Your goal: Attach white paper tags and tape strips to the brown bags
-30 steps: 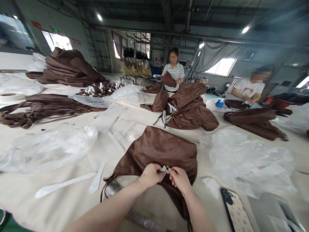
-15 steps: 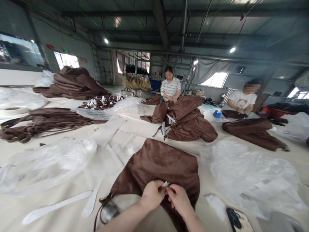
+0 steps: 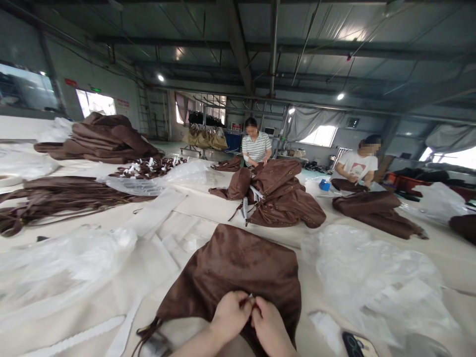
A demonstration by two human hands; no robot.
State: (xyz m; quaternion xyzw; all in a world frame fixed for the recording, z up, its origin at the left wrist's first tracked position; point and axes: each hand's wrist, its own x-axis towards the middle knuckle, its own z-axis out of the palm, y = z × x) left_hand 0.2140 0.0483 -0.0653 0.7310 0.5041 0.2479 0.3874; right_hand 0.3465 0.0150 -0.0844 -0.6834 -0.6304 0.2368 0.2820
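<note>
A dark brown bag point(image 3: 249, 253) lies flat on the covered table in front of me, its drawcord end point(image 3: 149, 331) pointing to the lower left. Both my hands meet over its near part. My left hand point(image 3: 233, 311) is closed in a pinch, and a small white piece point(image 3: 251, 296) shows between its fingertips and those of the other hand. My right hand point(image 3: 267, 317) is pinched closed against the same spot, its fingertips touching the left ones. What exactly the fingers grip is mostly covered by them.
Crumpled clear plastic point(image 3: 375, 277) lies to the right beside a phone point(image 3: 359, 344), with more plastic point(image 3: 85, 253) at left. White strips point(image 3: 89, 332) rest nearby. Ahead are piled brown bags point(image 3: 286, 198) and brown straps point(image 3: 59, 196). Two people point(image 3: 256, 146) work across the table.
The camera view has shifted, so the scene sits lower and further left. My hands have drawn closer together, and less of the white piece shows between the fingertips.
</note>
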